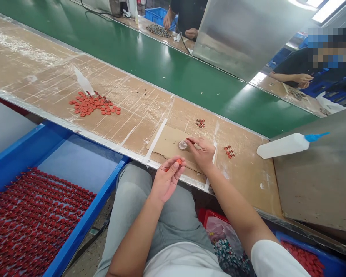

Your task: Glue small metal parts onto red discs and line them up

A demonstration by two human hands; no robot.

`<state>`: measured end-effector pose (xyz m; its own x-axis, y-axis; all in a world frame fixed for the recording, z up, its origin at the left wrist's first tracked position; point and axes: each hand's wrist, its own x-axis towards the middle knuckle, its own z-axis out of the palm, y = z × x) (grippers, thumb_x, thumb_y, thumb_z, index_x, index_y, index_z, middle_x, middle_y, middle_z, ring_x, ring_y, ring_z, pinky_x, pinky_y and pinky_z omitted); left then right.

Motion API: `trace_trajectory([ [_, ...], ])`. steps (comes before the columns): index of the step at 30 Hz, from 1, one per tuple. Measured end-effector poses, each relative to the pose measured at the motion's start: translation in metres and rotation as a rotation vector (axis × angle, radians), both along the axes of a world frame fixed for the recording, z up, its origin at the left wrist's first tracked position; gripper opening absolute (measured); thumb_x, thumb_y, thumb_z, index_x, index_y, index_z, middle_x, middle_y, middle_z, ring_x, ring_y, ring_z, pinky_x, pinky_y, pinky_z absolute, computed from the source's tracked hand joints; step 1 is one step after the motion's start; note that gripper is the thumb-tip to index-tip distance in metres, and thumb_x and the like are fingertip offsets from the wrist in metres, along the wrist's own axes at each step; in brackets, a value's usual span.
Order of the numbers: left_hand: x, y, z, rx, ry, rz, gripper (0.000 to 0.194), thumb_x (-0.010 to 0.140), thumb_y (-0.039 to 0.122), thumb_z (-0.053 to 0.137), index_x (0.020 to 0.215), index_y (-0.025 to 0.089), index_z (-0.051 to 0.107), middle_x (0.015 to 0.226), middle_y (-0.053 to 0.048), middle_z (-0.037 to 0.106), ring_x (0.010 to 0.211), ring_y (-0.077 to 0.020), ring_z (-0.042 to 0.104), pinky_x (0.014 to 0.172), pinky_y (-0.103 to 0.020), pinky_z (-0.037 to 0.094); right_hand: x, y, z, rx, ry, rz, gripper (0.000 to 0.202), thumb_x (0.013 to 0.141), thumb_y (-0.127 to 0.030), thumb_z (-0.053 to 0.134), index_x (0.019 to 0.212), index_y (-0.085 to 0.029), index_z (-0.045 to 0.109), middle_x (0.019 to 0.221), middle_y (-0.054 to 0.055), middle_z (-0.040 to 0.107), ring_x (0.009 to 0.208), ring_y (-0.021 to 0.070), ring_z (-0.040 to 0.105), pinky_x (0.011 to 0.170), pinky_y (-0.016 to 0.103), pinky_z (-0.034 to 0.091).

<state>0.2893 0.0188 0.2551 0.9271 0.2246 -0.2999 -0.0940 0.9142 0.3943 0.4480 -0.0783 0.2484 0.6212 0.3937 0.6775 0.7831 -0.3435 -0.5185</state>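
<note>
My left hand (167,180), palm up near the table's front edge, pinches a round red disc (179,161) between thumb and fingers; another bit of red shows beside its fingers. Over the cardboard piece (171,141), my right hand (201,151) is closed on a small dark red part (188,140). Its fingertips are beside a small clear round dish (182,145). Small red and dark parts (200,123) lie in a cluster behind my right hand, and several more (229,151) are to its right.
A pile of red discs (93,104) and a white bottle (84,81) are at left. Another bottle (285,146) lies by the metal panel (317,173). A blue tray (111,181) holds rows of red parts. Beyond the green belt (187,73), other people's hands work.
</note>
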Motion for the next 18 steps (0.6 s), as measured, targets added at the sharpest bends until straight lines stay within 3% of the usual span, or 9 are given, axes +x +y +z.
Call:
trace_trajectory([
  [10,0.0006,-0.0004,0.0008,0.002,0.028,0.009,0.022,0.076,0.014,0.071,0.098,0.015,0.071,0.103,-0.005,0.073,0.091,-0.0109,0.07,0.085,-0.017,0.054,-0.0009,0.0018,0.0027,-0.053,-0.017,0.02,0.01,0.082,-0.03,0.066,0.087,-0.024,0.073,0.081,0.003,0.074,0.072,0.0162,0.067,0.073,0.032,0.053],
  [15,0.0001,0.0001,0.002,0.004,0.043,0.019,0.024,0.074,0.014,0.073,0.098,0.015,0.071,0.101,-0.005,0.074,0.091,-0.0115,0.07,0.086,-0.018,0.054,-0.0044,0.0021,0.0044,-0.025,0.113,0.004,0.012,0.08,-0.034,0.067,0.087,-0.027,0.074,0.084,0.002,0.074,0.075,0.0173,0.068,0.077,0.033,0.053],
  [18,-0.0002,0.0006,0.0022,0.004,0.069,0.03,0.026,0.072,0.016,0.075,0.098,0.016,0.07,0.1,-0.005,0.074,0.09,-0.0125,0.071,0.085,-0.02,0.055,-0.0073,0.0025,0.0076,0.075,0.217,-0.064,0.022,0.078,-0.038,0.069,0.096,-0.025,0.072,0.086,0.003,0.075,0.077,0.0174,0.068,0.077,0.034,0.054],
])
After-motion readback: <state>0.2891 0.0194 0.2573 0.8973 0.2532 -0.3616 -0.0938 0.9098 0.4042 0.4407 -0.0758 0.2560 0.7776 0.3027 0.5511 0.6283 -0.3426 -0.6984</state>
